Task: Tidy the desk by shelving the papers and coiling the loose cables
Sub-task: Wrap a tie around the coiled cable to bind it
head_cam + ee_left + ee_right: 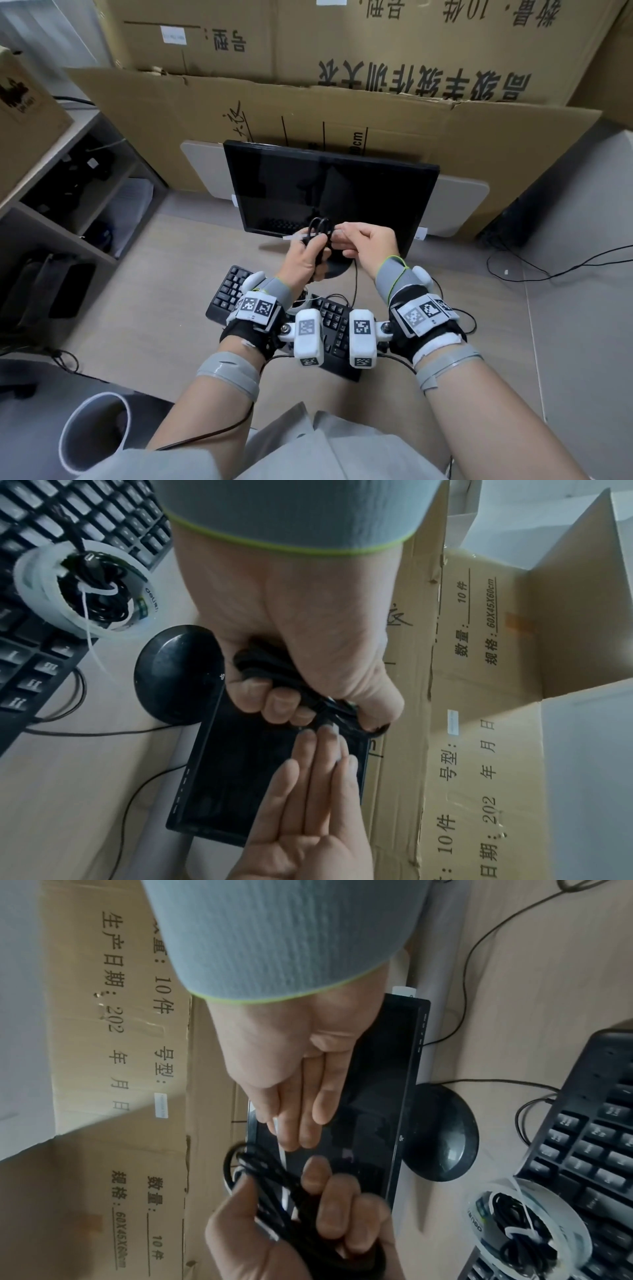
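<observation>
Wrist views alone reveal the white tape roll (137,593) on the keyboard — left hand (305,255) clenches the coiled black cable (320,228); right hand (368,241) pinches a thin white tie (279,1133), fingers nearly straight.

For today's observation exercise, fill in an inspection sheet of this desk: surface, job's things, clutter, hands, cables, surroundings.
Surface: pale wood-look desk.
Job's things: black cable bundle held above the desk; white cable tie at it; papers: nothing seen.
Clutter: keyboard; tape roll on the keyboard, holding another tied cable; dark monitor.
Hands: left hand grips the bundle; right hand pinches the tie.
Cables: loose black cables lie to the right.
Surroundings: cardboard boxes behind; shelves left.
</observation>
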Demonstrator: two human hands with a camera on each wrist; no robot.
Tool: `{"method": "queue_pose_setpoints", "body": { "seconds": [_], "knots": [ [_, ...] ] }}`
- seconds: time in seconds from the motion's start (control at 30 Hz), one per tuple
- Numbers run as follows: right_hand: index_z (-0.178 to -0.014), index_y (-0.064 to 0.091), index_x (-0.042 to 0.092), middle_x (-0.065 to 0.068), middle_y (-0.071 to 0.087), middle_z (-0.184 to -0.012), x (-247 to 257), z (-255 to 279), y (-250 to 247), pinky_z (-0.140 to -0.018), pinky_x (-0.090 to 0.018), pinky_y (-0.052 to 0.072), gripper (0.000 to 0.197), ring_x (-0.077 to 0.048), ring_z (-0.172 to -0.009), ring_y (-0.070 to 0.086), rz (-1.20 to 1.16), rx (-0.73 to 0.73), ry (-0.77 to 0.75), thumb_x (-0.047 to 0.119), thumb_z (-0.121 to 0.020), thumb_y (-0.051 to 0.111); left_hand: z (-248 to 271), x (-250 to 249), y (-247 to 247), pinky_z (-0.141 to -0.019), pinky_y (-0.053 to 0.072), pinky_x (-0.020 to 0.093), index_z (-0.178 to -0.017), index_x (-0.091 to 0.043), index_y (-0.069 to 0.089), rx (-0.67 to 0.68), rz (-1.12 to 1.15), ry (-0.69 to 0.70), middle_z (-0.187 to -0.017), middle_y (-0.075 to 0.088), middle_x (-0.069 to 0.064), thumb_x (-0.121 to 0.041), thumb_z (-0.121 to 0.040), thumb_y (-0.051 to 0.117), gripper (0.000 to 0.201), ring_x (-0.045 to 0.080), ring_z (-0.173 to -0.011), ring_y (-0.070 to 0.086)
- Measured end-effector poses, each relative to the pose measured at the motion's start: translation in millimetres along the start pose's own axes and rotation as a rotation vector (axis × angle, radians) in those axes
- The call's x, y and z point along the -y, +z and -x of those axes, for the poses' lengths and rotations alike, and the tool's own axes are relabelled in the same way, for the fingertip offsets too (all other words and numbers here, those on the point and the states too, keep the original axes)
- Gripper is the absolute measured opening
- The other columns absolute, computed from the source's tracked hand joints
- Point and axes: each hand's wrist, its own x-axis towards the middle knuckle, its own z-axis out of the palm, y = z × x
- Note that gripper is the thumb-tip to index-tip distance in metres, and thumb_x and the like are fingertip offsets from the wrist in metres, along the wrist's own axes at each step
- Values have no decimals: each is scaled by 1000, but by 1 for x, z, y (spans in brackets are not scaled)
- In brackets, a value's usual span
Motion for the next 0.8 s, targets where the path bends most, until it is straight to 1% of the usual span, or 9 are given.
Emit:
{"method": "queue_pose_setpoints", "body": {
  "seconds": [0.07, 0.17, 0.3, 0.33, 0.37, 0.43, 0.57, 0.7, 0.8],
  "knots": [
    [-98, 75, 10, -5, 78, -88, -2, 2, -5, -73, -27, 57, 23, -19, -84, 75, 7, 20, -15, 17, -99, 53, -5, 3, -7, -43, 26, 22, -108, -14, 38, -88, 26, -6, -67, 49, 0, -33, -87, 54, 33, 12, -44, 38],
    [-101, 74, 8, -5, 78, -90, -4, 3, -12, -78, -30, 56, 23, -19, -86, 75, 4, 8, -27, 18, -99, 53, -6, 7, -16, -43, 35, 24, -129, -20, 27, -133, 41, 12, -79, 55, 1, -27, -93, 55, 46, 12, -49, 46],
    [-94, 74, 14, -4, 78, -88, -5, 2, -18, -80, -34, 56, 22, -20, -85, 75, 7, -16, -69, 19, -99, 53, -9, 7, -19, -43, 33, 18, -119, -15, 42, -164, -53, 53, -89, 56, 8, -18, -99, 53, 23, 6, -48, 45],
    [-93, 74, 15, -4, 78, -88, -6, 2, -19, -80, -35, 56, 22, -21, -85, 75, 4, -24, -74, 20, -99, 53, -11, 8, -20, -45, 35, 15, -119, -14, 45, -179, -66, 59, -92, 58, 9, -18, -98, 55, 24, 3, -49, 47],
    [-93, 74, 15, -4, 78, -88, -6, 2, -20, -79, -34, 56, 22, -21, -85, 75, -3, -33, -76, 20, -99, 54, -12, 9, -19, -47, 37, 12, -123, -12, 45, -197, -70, 63, -93, 60, 8, -18, -99, 56, 28, 0, -51, 50],
    [-93, 74, 15, -4, 78, -87, -6, 1, -21, -78, -33, 56, 22, -21, -85, 75, -12, -34, -75, 20, -99, 54, -11, 9, -18, -51, 38, 12, -131, -9, 36, -221, -76, 73, -83, 59, 0, -20, -99, 58, 41, 1, -54, 51],
    [-93, 74, 16, -5, 78, -88, -6, 3, -11, -82, -33, 57, 17, -19, -86, 75, 14, 30, -40, 16, -96, 57, -11, 8, -12, -45, 34, 20, -129, -15, 23, -215, -40, 83, -60, 51, -2, -23, -94, 66, 55, 10, -47, 45],
    [-96, 74, 18, -5, 78, -93, -8, 7, -1, -84, -31, 57, 21, -17, -92, 74, -70, 103, 19, 14, -98, 53, -9, 10, -3, -47, 34, 23, -118, -13, 33, -151, 37, 70, -59, 53, -2, -29, -91, 66, 46, 11, -47, 44],
    [-98, 73, 18, -3, 78, -94, -11, 7, -5, -80, -27, 53, 21, -17, -92, 74, -83, 110, 27, 17, -100, 52, -9, 6, -6, -43, 32, 22, -125, -1, 37, -107, 76, 53, -72, 61, 2, -35, -92, 62, 54, 11, -46, 44]
  ]
}}
